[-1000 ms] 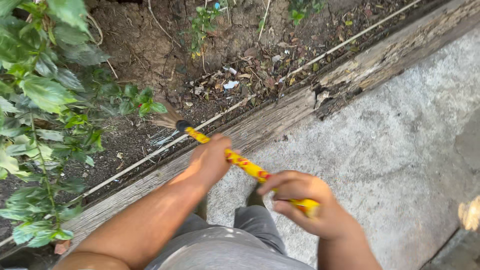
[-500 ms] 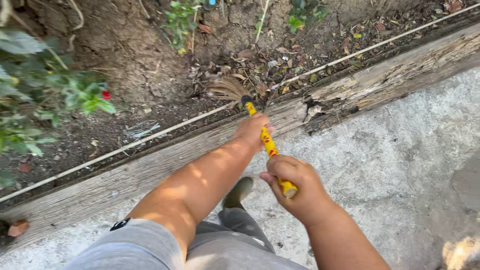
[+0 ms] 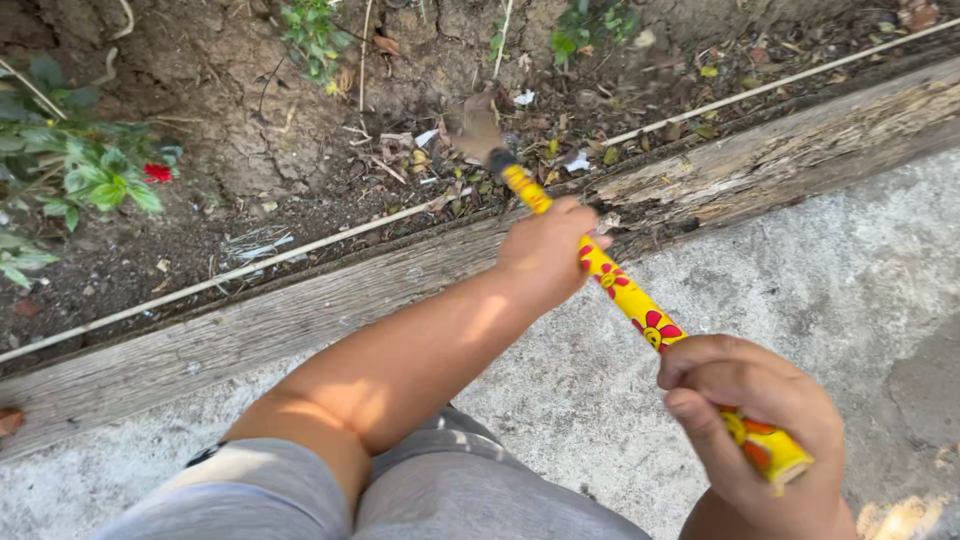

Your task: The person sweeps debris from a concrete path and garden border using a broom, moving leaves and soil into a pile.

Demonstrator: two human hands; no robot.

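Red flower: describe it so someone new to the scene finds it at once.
Start at the weathered wooden border that runs between the concrete and the soil bed. Beyond it, at the far left, stands a leafy green plant. The red flower sits at that plant's right edge, the only red spot in the bed, well left of the left hand.

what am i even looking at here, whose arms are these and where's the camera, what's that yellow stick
The camera sits on a person's head and looks down, so the two bare arms are that person's own, with grey trousers at the bottom edge. Both hands hold one long yellow handle with red flowers: the left hand grips it higher up, the right hand near its end. The tool's head is blurred over the soil, so I cannot tell its kind. Below lies a weathered wooden border plank, with grey concrete on the near side and a dirt bed beyond it, with dry leaves, a thin pale line and a green plant with a red flower.
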